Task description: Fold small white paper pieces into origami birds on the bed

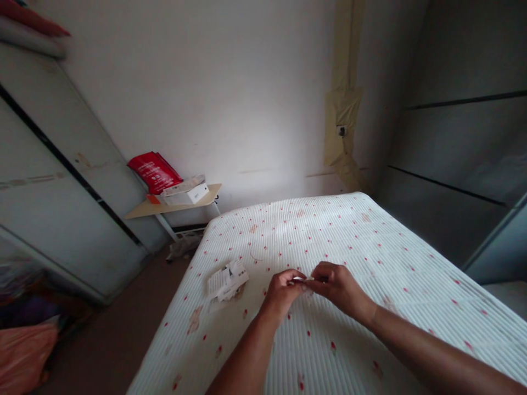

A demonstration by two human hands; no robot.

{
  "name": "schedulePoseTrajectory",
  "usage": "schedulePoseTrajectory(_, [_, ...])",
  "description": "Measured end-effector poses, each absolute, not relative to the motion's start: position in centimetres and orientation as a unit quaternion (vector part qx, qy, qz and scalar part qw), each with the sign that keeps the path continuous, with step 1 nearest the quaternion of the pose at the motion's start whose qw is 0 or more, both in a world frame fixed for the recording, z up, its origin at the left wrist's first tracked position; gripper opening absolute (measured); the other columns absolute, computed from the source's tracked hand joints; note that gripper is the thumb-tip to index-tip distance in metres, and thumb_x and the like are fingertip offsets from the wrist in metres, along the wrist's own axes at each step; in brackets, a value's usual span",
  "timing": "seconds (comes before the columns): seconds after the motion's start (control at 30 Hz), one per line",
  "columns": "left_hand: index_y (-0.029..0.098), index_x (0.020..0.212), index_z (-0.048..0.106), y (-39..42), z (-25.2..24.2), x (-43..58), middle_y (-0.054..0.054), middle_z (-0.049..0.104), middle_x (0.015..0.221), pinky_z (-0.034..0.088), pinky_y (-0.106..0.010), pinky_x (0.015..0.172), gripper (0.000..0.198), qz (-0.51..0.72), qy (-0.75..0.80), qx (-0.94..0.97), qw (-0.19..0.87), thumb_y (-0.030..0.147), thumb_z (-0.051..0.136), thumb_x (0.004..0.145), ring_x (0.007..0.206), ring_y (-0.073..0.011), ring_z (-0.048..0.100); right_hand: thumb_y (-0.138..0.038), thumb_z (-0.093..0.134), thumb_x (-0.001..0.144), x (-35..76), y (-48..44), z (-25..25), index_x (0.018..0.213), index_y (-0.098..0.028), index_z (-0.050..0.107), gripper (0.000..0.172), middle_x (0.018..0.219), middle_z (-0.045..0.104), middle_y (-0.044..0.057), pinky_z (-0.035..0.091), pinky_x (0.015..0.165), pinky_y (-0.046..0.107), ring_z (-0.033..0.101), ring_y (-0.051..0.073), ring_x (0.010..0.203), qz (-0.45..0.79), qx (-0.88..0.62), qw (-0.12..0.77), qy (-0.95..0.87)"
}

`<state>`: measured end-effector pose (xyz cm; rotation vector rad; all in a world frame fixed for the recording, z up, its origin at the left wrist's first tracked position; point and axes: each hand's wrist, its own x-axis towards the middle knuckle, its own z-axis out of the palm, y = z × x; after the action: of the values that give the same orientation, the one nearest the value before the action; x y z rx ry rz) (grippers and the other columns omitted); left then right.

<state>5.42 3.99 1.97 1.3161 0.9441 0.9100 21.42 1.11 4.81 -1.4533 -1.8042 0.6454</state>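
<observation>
Both of my hands meet over the middle of the bed (329, 241), fingertips close together. Between them is a small white piece (304, 278), thin and mostly covered by the fingers, so its kind does not show. My left hand (284, 288) pinches it from the left, and my right hand (335, 282) grips its other side with thumb and curled fingers. To the left of my left hand, a loose pile of printed white cards or papers (228, 280) lies on the striped, red-dotted bed cover.
Left of the bed's far end stands a small table (185, 207) bearing a red bag (154, 173) and a white box (193, 193). A cabinet (61, 148) rises at the left, a dark panelled one (457, 142) at the right. Orange cloth (27, 356) lies at lower left.
</observation>
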Motion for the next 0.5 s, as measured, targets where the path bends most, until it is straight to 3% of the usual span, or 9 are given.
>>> schedulePoseTrajectory(0.07, [0.013,0.075,0.062,4.0,2.0,4.6,0.000,0.060,0.063,0.037,-0.022,0.059,0.018,0.373,0.406,0.580,0.600,0.025,0.064,0.061,0.061,-0.0123,0.053,-0.029,0.060,0.073,21.9,1.0,5.3,0.069,-0.018,0.066,0.012,0.068,0.060,0.000,0.038,0.054,0.021,0.052,0.011,0.060,0.319,-0.506,0.362,-0.715])
schedulePoseTrajectory(0.23, [0.014,0.075,0.059,3.9,1.7,3.2,-0.003,0.062,0.071,0.040,-0.023,0.064,0.021,0.353,0.358,0.593,0.629,0.030,0.065,0.063,0.067,-0.0134,0.055,-0.035,0.061,0.072,24.5,2.3,5.9,0.078,-0.017,0.065,0.019,0.074,0.063,0.001,0.042,0.064,0.024,0.054,0.012,0.067,0.445,-0.473,0.394,-0.651])
schedulePoseTrajectory(0.5, [0.012,0.077,0.057,4.0,2.6,2.4,-0.001,0.058,0.066,0.036,-0.021,0.055,0.021,0.262,0.281,0.623,0.682,0.029,0.064,0.067,0.056,-0.0088,0.048,-0.037,0.058,0.076,25.3,3.3,3.9,0.077,-0.012,0.065,0.026,0.067,0.061,0.002,0.037,0.045,0.018,0.047,0.006,0.049,0.660,-0.395,0.273,-0.578])
